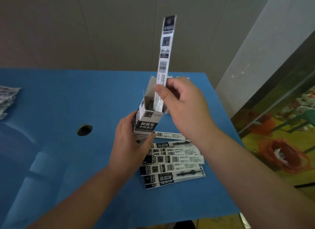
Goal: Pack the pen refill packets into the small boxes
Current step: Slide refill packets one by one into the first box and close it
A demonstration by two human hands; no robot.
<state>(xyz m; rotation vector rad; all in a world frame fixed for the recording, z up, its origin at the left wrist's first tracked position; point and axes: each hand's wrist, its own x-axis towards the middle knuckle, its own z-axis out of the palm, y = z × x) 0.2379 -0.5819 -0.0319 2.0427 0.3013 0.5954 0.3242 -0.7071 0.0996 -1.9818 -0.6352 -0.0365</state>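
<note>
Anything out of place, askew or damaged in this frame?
Nothing looks damaged. The loose packets on the blue table lie fanned and overlapping, not squared up. The left hand holds the open box, tilted; the right hand feeds in one packet.

Looks like a small packing workroom, not a home: bare blue worktop with a round hole, plain grey wall panels, a fan of identical printed refill packets, more packets piled at the left edge.
</note>
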